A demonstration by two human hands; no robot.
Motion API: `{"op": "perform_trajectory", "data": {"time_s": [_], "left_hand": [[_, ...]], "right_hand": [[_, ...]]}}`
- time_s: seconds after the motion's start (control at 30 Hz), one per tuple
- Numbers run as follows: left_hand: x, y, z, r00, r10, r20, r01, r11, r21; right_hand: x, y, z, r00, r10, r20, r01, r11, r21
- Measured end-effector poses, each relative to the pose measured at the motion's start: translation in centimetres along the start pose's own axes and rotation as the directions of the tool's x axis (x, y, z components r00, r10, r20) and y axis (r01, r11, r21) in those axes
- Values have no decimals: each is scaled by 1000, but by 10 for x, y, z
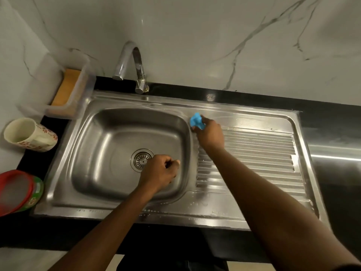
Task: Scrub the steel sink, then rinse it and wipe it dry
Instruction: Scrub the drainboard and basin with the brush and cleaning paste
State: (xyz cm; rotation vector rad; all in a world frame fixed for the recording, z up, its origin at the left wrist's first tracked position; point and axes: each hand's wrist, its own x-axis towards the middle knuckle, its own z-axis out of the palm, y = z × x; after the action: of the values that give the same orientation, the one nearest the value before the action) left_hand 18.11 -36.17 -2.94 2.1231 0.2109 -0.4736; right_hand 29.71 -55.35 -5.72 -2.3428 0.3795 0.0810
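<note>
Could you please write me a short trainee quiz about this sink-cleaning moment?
1. Which hand grips the blue cloth?
A) the left hand
B) the right hand
C) both hands

2. True or false: the mug sits on the counter to the left of the sink.

3. Fill in the blank: the cloth is pressed to the steel where the basin meets the ribbed ____.

Key
1. B
2. True
3. drainboard
</note>
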Motion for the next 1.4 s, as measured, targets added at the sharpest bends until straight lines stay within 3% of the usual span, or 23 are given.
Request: {"op": "perform_trajectory", "data": {"time_s": [0.07,0.13,0.37,0.47,0.53,0.7,0.83,1.03,1.2,1.4], "left_hand": [[1,2,4,1000,-11,9,11,1000,7],[4,6,8,1000,-8,13,8,1000,14],[12,14,22,1000,18,26,-17,1000,-11],[11,15,25,1000,16,25,-16,1000,-9],[10,15,26,999,11,33,-11,1000,-6],[10,19,31,999,5,45,-6,1000,20],[12,24,33,999,10,33,-11,999,33],[15,31,47,998,13,54,-13,1000,8],[16,43,62,998,11,62,-9,1000,-28],[19,54,81,997,20,69,-19,1000,-19]], "right_hand": [[-3,2,7,998,-53,24,56,993,-105],[-3,17,-6,998,-51,34,55,993,-103],[16,106,-127,954,219,-203,-252,956,-151],[23,113,-138,923,312,-224,-340,936,-96],[23,96,-117,935,295,-196,-311,949,-56],[-2,19,-26,997,73,-27,-73,997,-6],[-9,19,-12,999,6,53,-4,999,-45],[7,105,-109,982,136,-131,-141,989,-32],[13,167,-189,919,289,-267,-301,954,-3],[23,167,-175,902,346,-259,-323,938,129]]}}
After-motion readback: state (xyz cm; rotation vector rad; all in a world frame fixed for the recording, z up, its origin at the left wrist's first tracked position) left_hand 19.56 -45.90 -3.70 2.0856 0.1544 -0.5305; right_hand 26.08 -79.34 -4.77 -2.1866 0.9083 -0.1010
